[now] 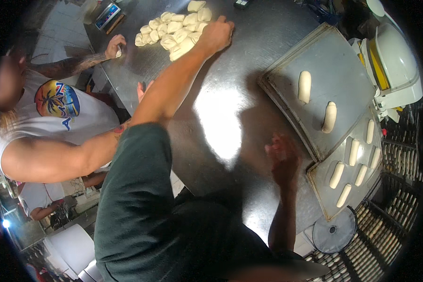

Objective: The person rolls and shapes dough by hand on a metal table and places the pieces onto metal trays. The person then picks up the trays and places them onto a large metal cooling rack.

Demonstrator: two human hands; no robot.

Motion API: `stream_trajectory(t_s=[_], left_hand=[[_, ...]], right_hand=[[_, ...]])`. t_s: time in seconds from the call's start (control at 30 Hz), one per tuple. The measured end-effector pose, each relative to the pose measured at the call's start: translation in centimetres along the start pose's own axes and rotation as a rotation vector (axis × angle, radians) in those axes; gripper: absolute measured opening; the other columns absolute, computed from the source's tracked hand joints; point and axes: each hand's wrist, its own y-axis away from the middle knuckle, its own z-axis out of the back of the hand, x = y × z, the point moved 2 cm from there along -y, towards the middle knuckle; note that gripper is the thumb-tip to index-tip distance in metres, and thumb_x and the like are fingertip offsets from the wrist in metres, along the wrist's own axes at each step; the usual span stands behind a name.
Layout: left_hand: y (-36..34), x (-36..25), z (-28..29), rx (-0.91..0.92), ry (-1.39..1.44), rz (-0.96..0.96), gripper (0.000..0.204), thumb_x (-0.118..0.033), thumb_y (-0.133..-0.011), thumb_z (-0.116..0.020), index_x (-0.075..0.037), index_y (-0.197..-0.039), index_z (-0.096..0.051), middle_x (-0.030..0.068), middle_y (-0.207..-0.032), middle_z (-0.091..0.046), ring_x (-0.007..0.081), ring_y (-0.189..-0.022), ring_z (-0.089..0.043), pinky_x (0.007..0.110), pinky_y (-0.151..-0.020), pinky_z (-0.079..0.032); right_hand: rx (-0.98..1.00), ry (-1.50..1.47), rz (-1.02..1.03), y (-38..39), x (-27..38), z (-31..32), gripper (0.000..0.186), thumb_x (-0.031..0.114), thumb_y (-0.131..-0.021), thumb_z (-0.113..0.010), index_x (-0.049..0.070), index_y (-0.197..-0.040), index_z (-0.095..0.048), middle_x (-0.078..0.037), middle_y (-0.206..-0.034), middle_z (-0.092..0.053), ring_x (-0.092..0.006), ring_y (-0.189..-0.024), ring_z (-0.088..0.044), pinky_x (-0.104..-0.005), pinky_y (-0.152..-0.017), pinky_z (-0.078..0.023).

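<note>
Dough pieces (174, 29) under left hand (216, 34); right hand (283, 157) open.

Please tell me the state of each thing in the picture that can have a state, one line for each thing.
Left hand: stretched out, resting on the dough pile, grip cannot be told.
Right hand: blurred, open over the steel table, holding nothing.
Dough pile: cut pieces, unshaped, heaped together.
Upper tray: two shaped rolls, mostly bare.
Lower tray: seven shaped rolls in rows.
Co-worker's hand: closed on something small.
</note>
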Motion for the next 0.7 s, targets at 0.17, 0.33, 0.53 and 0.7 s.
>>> stream_trajectory(t_s=[0.17, 0.33, 0.53, 0.7], left_hand=[[15.4, -6.3, 4.8, 0.19, 0.522, -0.212, 0.045, -0.006, -0.075, -0.072, -0.009, -0.119, -0.069, 0.0174, -0.131, -0.063, 0.0358, -0.124, -0.059, 0.047, -0.105, -0.049], [15.8, -4.7, 2.1, 0.06, 0.499, -0.09, 0.074, -0.017, -0.074, -0.079, -0.013, -0.143, -0.054, 0.021, -0.157, -0.039, 0.0395, -0.144, -0.037, 0.054, -0.115, -0.035], [3.1, 0.4, -0.6, -0.071, -0.075, 0.001, 0.05, -0.007, -0.078, -0.069, -0.006, -0.127, -0.063, 0.0209, -0.14, -0.055, 0.0419, -0.13, -0.049, 0.05, -0.104, -0.045], [6.2, -1.6, 1.4, -0.13, 0.167, -0.084, 0.016, -0.001, -0.079, -0.063, -0.002, -0.093, -0.07, 0.0167, -0.106, -0.067, 0.0405, -0.102, -0.059, 0.048, -0.09, -0.05]], right_hand=[[0.181, -0.078, -0.039, 4.1, -0.4, -3.9, 0.042, 0.016, -0.091, -0.076, 0.0, -0.128, -0.062, -0.018, -0.118, -0.068, -0.0287, -0.102, -0.07, -0.0391, -0.086, -0.058], [0.019, 0.116, 0.121, -2.4, 0.1, -10.2, 0.072, 0.013, -0.079, -0.078, 0.0, -0.142, -0.048, -0.023, -0.14, -0.053, -0.038, -0.129, -0.052, -0.0459, -0.107, -0.046], [0.15, 0.099, 0.385, -8.1, 1.8, -14.3, 0.056, 0.011, -0.071, -0.072, 0.005, -0.125, -0.057, -0.021, -0.134, -0.052, -0.041, -0.128, -0.049, -0.0434, -0.111, -0.044], [0.216, 0.121, 0.102, -5.3, 1.7, -11.5, 0.062, 0.009, -0.071, -0.076, 0.005, -0.13, -0.057, -0.019, -0.121, -0.062, -0.0395, -0.111, -0.061, -0.0435, -0.099, -0.05]])
